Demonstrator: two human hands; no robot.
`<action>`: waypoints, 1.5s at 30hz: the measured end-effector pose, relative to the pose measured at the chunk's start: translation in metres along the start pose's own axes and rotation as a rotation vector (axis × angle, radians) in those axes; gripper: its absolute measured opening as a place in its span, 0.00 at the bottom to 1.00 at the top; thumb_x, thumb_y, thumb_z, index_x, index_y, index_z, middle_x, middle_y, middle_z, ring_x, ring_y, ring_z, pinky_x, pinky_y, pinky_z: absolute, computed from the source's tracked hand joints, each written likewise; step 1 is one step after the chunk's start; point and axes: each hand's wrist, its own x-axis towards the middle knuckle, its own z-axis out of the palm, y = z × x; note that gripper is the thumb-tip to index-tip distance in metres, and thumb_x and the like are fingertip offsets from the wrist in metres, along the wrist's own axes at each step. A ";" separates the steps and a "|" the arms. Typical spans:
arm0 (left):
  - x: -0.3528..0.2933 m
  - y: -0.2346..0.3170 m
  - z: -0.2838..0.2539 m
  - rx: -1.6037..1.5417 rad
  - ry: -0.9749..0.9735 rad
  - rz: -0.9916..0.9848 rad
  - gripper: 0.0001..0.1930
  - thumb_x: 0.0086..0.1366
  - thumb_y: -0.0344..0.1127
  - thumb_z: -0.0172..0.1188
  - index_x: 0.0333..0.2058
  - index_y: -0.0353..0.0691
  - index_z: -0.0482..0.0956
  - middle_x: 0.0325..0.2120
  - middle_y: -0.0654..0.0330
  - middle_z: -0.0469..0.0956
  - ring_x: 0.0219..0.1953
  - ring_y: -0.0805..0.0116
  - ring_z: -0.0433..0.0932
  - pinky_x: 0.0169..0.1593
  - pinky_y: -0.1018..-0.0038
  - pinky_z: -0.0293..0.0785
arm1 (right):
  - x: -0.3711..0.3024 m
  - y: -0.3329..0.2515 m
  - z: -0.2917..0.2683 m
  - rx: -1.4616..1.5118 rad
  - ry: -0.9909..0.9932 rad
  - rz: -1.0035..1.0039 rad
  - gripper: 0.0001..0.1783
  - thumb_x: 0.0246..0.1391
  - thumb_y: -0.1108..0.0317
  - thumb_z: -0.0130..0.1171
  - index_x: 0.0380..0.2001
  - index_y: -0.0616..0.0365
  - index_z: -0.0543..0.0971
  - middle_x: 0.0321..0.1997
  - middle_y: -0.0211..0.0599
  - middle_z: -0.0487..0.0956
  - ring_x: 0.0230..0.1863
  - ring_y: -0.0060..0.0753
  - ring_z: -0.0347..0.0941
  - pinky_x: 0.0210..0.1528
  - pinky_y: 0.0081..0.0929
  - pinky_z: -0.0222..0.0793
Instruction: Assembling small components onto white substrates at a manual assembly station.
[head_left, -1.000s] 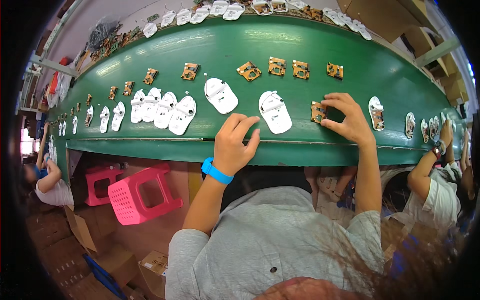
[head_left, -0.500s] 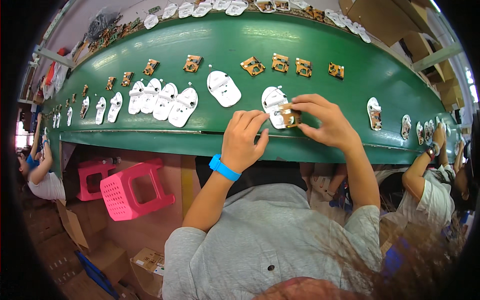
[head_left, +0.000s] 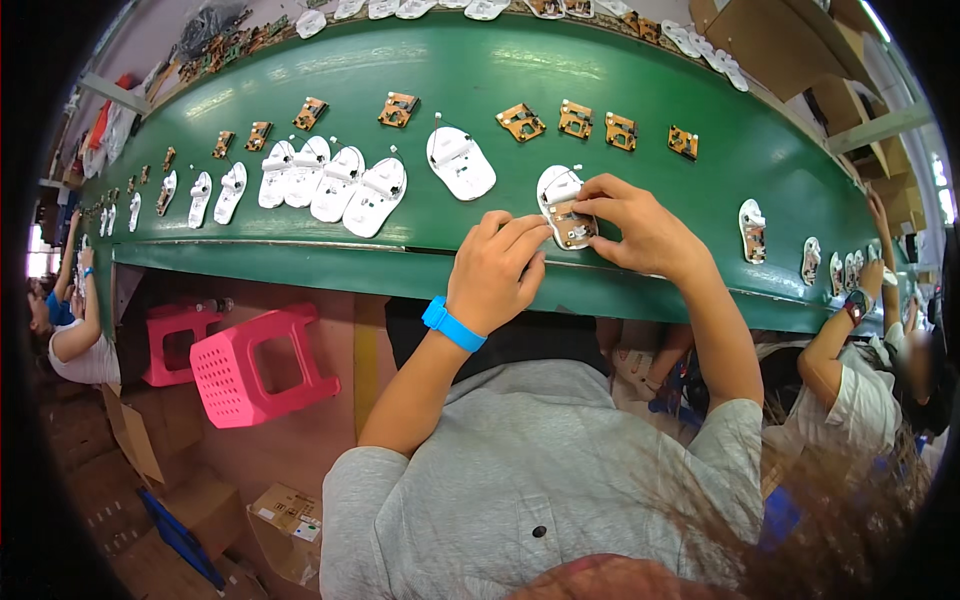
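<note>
A white sole-shaped plastic shell (head_left: 558,184) lies near the front edge of the green table, with a wire at its top end. Over its lower part sits a brown circuit board (head_left: 572,229). My right hand (head_left: 643,226) is closed, pinching the board along its right side. My left hand (head_left: 498,265), with a blue band on its wrist, has bent fingers against the shell's left edge; its grip there is partly hidden. Another white shell (head_left: 461,165) lies to the left with no board on it.
Several overlapping white shells (head_left: 374,198) lie farther left. Loose circuit boards (head_left: 575,119) form a row behind them on the green table (head_left: 420,75). To the right is a shell with a board (head_left: 752,232). Co-workers sit at both ends; a pink stool (head_left: 255,365) stands below.
The circuit board has gone from tilted above the shell to lying on its lower part. Both hands have stayed close to the shell. The whole view has shifted slightly.
</note>
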 end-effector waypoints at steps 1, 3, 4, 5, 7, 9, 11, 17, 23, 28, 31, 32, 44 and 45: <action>0.000 0.000 0.000 0.006 -0.001 0.007 0.18 0.56 0.24 0.67 0.46 0.39 0.83 0.48 0.60 0.83 0.46 0.52 0.77 0.51 0.60 0.77 | 0.001 -0.001 0.000 0.001 -0.001 0.001 0.26 0.44 0.80 0.70 0.51 0.63 0.83 0.55 0.45 0.79 0.55 0.50 0.79 0.60 0.37 0.77; -0.001 -0.001 0.000 0.012 -0.003 0.015 0.17 0.56 0.24 0.67 0.46 0.39 0.83 0.48 0.60 0.83 0.46 0.52 0.77 0.50 0.60 0.77 | 0.003 -0.003 -0.002 -0.007 -0.025 0.027 0.26 0.45 0.81 0.71 0.51 0.64 0.83 0.55 0.44 0.78 0.55 0.50 0.79 0.59 0.38 0.77; -0.002 -0.001 0.001 0.005 0.006 0.059 0.18 0.55 0.24 0.66 0.46 0.39 0.82 0.48 0.61 0.83 0.47 0.53 0.77 0.50 0.60 0.77 | 0.004 -0.004 -0.003 -0.007 -0.026 0.027 0.26 0.45 0.81 0.71 0.51 0.64 0.83 0.55 0.44 0.78 0.55 0.50 0.79 0.59 0.38 0.77; -0.002 -0.002 0.001 -0.002 0.014 0.104 0.18 0.55 0.24 0.66 0.46 0.39 0.82 0.48 0.62 0.83 0.47 0.53 0.77 0.49 0.60 0.77 | 0.005 -0.005 -0.003 -0.028 -0.046 0.037 0.26 0.45 0.81 0.72 0.51 0.64 0.83 0.54 0.44 0.78 0.54 0.50 0.78 0.59 0.38 0.77; 0.000 0.001 -0.001 -0.007 -0.012 0.125 0.18 0.55 0.24 0.66 0.46 0.40 0.82 0.49 0.62 0.83 0.47 0.54 0.77 0.49 0.61 0.76 | 0.007 -0.006 -0.003 -0.048 -0.069 0.049 0.25 0.45 0.81 0.72 0.51 0.64 0.83 0.54 0.44 0.78 0.54 0.50 0.78 0.58 0.38 0.77; 0.001 0.002 -0.001 -0.011 -0.037 0.144 0.17 0.55 0.25 0.66 0.46 0.40 0.82 0.50 0.63 0.83 0.48 0.54 0.77 0.48 0.61 0.76 | 0.011 -0.006 -0.004 -0.065 -0.112 0.056 0.25 0.45 0.80 0.73 0.51 0.64 0.83 0.54 0.44 0.77 0.53 0.50 0.78 0.56 0.39 0.76; -0.001 0.002 -0.001 0.091 -0.127 0.191 0.17 0.56 0.27 0.65 0.47 0.41 0.81 0.53 0.64 0.82 0.49 0.56 0.76 0.47 0.62 0.74 | 0.012 -0.006 -0.004 -0.069 -0.123 0.062 0.25 0.45 0.80 0.73 0.50 0.64 0.84 0.53 0.44 0.77 0.53 0.50 0.78 0.56 0.39 0.76; -0.002 0.005 0.004 0.201 -0.147 0.151 0.18 0.55 0.29 0.64 0.47 0.40 0.80 0.56 0.65 0.80 0.50 0.58 0.75 0.47 0.63 0.71 | 0.011 -0.004 -0.003 -0.064 -0.107 0.062 0.26 0.44 0.81 0.73 0.50 0.64 0.84 0.53 0.43 0.77 0.52 0.49 0.78 0.56 0.39 0.77; -0.001 0.009 0.006 0.217 -0.158 0.139 0.17 0.56 0.30 0.63 0.46 0.40 0.79 0.56 0.64 0.80 0.50 0.58 0.75 0.47 0.63 0.70 | 0.006 -0.001 0.001 -0.034 -0.067 0.031 0.25 0.44 0.81 0.73 0.50 0.66 0.84 0.53 0.44 0.77 0.53 0.49 0.78 0.56 0.39 0.77; -0.001 0.010 0.009 0.192 -0.141 0.124 0.16 0.57 0.30 0.63 0.45 0.40 0.78 0.55 0.64 0.81 0.50 0.58 0.75 0.48 0.62 0.70 | -0.003 0.004 0.012 -0.016 0.012 -0.013 0.25 0.46 0.79 0.73 0.51 0.66 0.83 0.54 0.45 0.76 0.53 0.50 0.78 0.56 0.38 0.77; 0.000 0.010 0.008 0.169 -0.135 0.117 0.16 0.57 0.30 0.64 0.45 0.41 0.78 0.54 0.64 0.81 0.50 0.57 0.75 0.49 0.61 0.70 | -0.009 -0.002 0.021 -0.060 0.097 -0.015 0.24 0.51 0.76 0.71 0.52 0.64 0.81 0.55 0.44 0.75 0.52 0.50 0.78 0.56 0.39 0.77; 0.000 0.010 0.007 0.154 -0.133 0.114 0.16 0.57 0.30 0.64 0.45 0.41 0.78 0.54 0.63 0.81 0.50 0.57 0.75 0.50 0.61 0.70 | -0.009 -0.004 0.021 -0.058 0.090 0.004 0.24 0.50 0.75 0.71 0.53 0.63 0.81 0.55 0.44 0.75 0.52 0.50 0.78 0.55 0.39 0.77; -0.004 0.003 0.001 0.125 -0.136 0.134 0.17 0.57 0.30 0.64 0.47 0.40 0.78 0.55 0.62 0.80 0.52 0.54 0.75 0.56 0.58 0.70 | -0.017 0.011 0.034 -0.238 0.240 -0.293 0.22 0.46 0.74 0.69 0.47 0.64 0.81 0.53 0.44 0.80 0.56 0.51 0.77 0.60 0.44 0.76; -0.004 0.003 0.001 0.126 -0.140 0.132 0.17 0.57 0.30 0.64 0.47 0.40 0.78 0.55 0.62 0.80 0.52 0.54 0.75 0.56 0.58 0.70 | -0.016 0.013 0.035 -0.316 0.266 -0.334 0.20 0.45 0.73 0.67 0.45 0.64 0.81 0.50 0.42 0.81 0.57 0.49 0.76 0.61 0.44 0.76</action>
